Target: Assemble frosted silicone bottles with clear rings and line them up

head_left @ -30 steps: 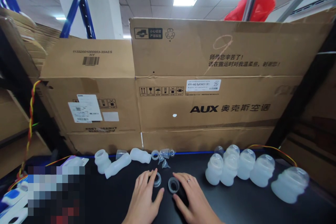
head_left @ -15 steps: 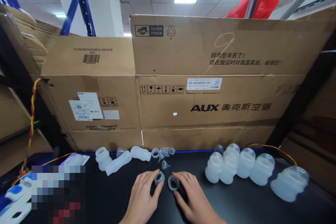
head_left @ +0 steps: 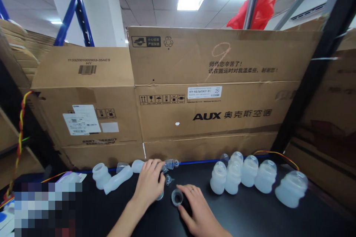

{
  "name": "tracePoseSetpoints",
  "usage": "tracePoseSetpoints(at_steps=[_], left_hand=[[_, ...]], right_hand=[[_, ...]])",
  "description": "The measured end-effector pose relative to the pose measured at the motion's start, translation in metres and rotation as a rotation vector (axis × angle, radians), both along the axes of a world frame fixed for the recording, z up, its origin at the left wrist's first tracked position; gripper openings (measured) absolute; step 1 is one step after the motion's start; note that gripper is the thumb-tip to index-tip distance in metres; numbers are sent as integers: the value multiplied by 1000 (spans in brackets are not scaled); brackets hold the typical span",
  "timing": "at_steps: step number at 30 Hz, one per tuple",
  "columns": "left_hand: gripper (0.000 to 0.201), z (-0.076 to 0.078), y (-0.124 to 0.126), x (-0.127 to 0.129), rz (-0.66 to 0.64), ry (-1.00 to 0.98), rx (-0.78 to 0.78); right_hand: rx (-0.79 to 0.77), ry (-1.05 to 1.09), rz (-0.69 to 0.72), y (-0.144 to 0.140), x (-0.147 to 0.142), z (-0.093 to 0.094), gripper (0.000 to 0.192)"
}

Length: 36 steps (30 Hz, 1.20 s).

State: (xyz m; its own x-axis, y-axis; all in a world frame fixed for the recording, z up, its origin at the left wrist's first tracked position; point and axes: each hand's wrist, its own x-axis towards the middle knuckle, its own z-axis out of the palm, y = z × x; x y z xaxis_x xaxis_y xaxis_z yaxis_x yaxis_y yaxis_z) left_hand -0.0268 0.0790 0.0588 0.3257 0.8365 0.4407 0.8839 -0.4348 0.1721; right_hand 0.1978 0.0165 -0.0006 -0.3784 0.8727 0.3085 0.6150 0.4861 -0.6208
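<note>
Steady translucent ring in curled right hand; guide left hand past clear cone; cannot tell either grip.

Wears a slim, pale ring on the right fingers; bares both wrists and the left forearm.

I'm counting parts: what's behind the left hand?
Behind the left hand, part of a whitish piece shows, with cardboard beyond. The piece's other end and whatever else the hand covers cannot be seen.
</note>
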Motion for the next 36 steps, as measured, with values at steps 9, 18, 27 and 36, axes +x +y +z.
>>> tracePoseSetpoints(at_steps=[9,18,27,36], left_hand=[[20,-4,48,27,-8,-87,-141],[21,2,27,-10,-50,-434,-54],[17,-29,-22,-60,-100,-549,0],[16,-36,-28,-71,-104,-443,-35]], right_hand=[[-31,61,9,3,1,0,58],[3,144,-48,5,1,-14,58],[-47,199,-167,5,-3,-14,61],[-70,39,-55,14,-6,12,51]])
